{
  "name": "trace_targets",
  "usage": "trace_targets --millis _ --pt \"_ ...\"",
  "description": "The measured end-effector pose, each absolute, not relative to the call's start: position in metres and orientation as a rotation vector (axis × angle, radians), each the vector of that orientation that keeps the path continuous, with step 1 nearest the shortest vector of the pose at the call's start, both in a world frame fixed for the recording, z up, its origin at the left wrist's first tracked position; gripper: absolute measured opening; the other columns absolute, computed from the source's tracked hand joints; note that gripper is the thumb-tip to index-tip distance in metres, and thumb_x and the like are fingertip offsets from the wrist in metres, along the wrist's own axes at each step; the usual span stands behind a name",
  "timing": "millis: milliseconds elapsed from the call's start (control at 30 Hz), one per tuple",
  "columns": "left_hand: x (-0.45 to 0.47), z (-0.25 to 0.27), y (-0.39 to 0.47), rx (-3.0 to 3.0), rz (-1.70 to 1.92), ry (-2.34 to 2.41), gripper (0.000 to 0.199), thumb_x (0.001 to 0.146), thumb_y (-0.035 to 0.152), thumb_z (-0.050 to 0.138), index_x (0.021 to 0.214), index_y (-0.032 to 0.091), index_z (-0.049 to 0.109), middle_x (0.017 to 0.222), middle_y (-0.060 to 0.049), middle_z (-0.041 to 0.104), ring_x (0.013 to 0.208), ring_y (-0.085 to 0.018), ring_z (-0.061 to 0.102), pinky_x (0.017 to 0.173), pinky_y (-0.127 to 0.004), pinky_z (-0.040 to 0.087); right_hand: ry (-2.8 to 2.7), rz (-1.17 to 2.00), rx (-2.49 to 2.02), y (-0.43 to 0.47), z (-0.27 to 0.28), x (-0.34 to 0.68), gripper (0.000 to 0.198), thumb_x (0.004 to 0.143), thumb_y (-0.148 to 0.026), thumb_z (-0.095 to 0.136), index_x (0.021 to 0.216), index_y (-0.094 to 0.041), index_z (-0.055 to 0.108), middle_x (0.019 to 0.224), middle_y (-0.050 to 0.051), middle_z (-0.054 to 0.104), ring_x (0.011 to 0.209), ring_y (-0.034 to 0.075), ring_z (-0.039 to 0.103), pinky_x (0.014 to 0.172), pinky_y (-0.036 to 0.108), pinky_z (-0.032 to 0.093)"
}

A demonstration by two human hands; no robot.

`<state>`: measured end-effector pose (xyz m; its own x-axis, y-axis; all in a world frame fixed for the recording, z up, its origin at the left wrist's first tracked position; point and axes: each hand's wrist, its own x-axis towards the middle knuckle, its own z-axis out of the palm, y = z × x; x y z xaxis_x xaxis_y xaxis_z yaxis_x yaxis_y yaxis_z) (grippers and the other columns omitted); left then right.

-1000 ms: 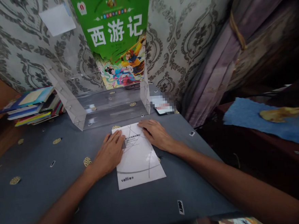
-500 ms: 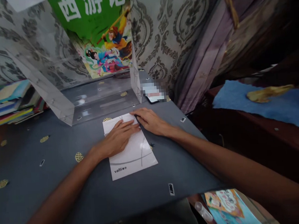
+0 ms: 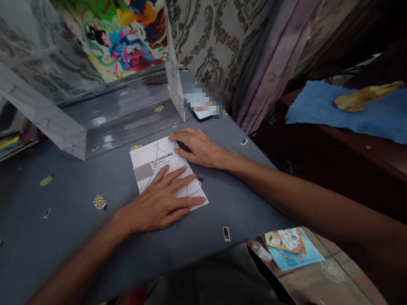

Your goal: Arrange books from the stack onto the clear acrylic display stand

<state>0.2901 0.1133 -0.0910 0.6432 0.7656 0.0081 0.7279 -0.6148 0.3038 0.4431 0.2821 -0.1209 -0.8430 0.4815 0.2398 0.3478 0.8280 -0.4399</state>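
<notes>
Resting on a thin white booklet [image 3: 158, 153], two bare hands lie apart from each other on a grey-blue desk [image 3: 73, 240]. The booklet is flat on the desktop, just in front of a clear stand [image 3: 48, 124] and not touching it. The left hand [image 3: 160, 199] is spread wide, palm down, over the lower half, its fingers fanned toward the right edge. The right hand [image 3: 199, 147] sits at the upper right corner, loosely curved, thumb and fingers parted; neither is clamped. Pressure from above and at the corner probably steadies the light sheets, which could slide easily on so smooth a top.

The booklet looks like glossy paper, rectangular, with thin grey curves, dark print and a grey block. The stand is see-through, seemingly rigid plastic, with angled side panels that likely give it its support. A picture-covered green book [image 3: 123, 51] stands tilted at the stand's back; whether it leans on the stand or the wall, I cannot tell. Small pineapple prints dot the desktop. At the right hang soft mauve curtain folds [image 3: 270, 69], and beyond lies a ragged-edged blue cloth [image 3: 311, 103].
</notes>
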Motion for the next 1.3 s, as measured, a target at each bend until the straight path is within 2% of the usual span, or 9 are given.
trace_targets --millis 167,367,500,600,733,867,1000,1067,1300 --pt "0.290 -0.093 0.113 2.608 0.208 1.204 0.041 0.100 0.030 0.049 0.139 0.039 0.054 0.157 -0.004 0.042 0.150 -0.030 0.026 0.120 -0.063 0.017 -2.692 0.477 -0.555 0.282 -0.123 0.443 0.043 0.096 -0.029 0.050 0.136 -0.015 0.054 0.139 0.014 0.059 0.134 0.029 0.048 0.109 0.051 0.038" --pt "0.285 -0.102 0.109 2.711 0.281 1.279 0.042 0.102 0.031 0.043 0.142 0.020 0.050 0.152 -0.011 0.048 0.145 -0.024 0.038 0.122 -0.054 0.024 -2.740 0.445 -0.474 0.273 -0.125 0.459 0.049 0.097 -0.033 0.047 0.141 -0.010 0.049 0.147 0.019 0.052 0.142 0.031 0.041 0.114 0.054 0.034" --pt "0.285 -0.109 0.106 2.749 0.322 1.345 0.044 0.099 0.015 0.038 0.142 0.013 0.048 0.148 -0.012 0.053 0.143 -0.023 0.041 0.122 -0.049 0.028 -2.781 0.440 -0.463 0.248 -0.125 0.489 0.054 0.099 -0.035 0.043 0.147 -0.012 0.041 0.153 0.020 0.045 0.146 0.031 0.036 0.115 0.056 0.032" --pt "0.286 -0.111 0.106 2.770 0.320 1.356 0.046 0.097 0.009 0.035 0.141 0.012 0.048 0.147 -0.012 0.054 0.142 -0.023 0.043 0.120 -0.049 0.032 -2.825 0.430 -0.453 0.227 -0.125 0.511 0.066 0.097 -0.045 0.048 0.153 -0.012 0.032 0.156 0.020 0.040 0.148 0.032 0.031 0.117 0.059 0.029" --pt "0.286 -0.110 0.101 2.766 0.310 1.426 0.042 0.099 0.014 0.035 0.139 0.013 0.051 0.145 -0.012 0.056 0.140 -0.023 0.045 0.120 -0.048 0.032 -2.863 0.411 -0.473 0.212 -0.126 0.526 0.081 0.093 -0.057 0.053 0.157 -0.016 0.024 0.158 0.019 0.036 0.149 0.033 0.030 0.118 0.060 0.028" --pt "0.279 -0.111 0.087 2.665 0.339 1.657 0.041 0.102 0.028 0.039 0.138 0.014 0.051 0.148 -0.014 0.053 0.143 -0.026 0.041 0.121 -0.052 0.028 -2.888 0.422 -0.509 0.211 -0.124 0.527 0.075 0.094 -0.057 0.053 0.155 -0.021 0.031 0.159 0.017 0.036 0.149 0.033 0.029 0.118 0.060 0.028" --pt "0.267 -0.116 0.072 2.300 0.408 2.167 0.050 0.101 0.039 0.038 0.142 0.011 0.045 0.155 -0.022 0.039 0.148 -0.036 0.029 0.117 -0.061 0.027 -2.902 0.457 -0.495 0.212 -0.121 0.524 0.067 0.094 -0.057 0.054 0.150 -0.022 0.041 0.158 0.018 0.037 0.149 0.034 0.028 0.117 0.062 0.029" --pt "0.264 -0.120 0.069 2.109 0.431 2.334 0.055 0.101 0.044 0.038 0.144 0.010 0.042 0.155 -0.025 0.037 0.148 -0.039 0.027 0.116 -0.064 0.026 -2.900 0.485 -0.458 0.212 -0.120 0.518 0.067 0.093 -0.057 0.056 0.148 -0.022 0.044 0.157 0.019 0.037 0.149 0.035 0.028 0.116 0.064 0.028" --pt "0.268 -0.126 0.076 1.846 0.783 2.126 0.054 0.096 0.039 0.044 0.145 0.017 0.039 0.154 -0.020 0.041 0.149 -0.033 0.029 0.120 -0.058 0.021 -2.948 0.558 -0.466 0.208 -0.103 0.476 0.064 0.090 -0.046 0.064 0.146 -0.018 0.050 0.156 0.023 0.038 0.149 0.039 0.026 0.116 0.066 0.023"
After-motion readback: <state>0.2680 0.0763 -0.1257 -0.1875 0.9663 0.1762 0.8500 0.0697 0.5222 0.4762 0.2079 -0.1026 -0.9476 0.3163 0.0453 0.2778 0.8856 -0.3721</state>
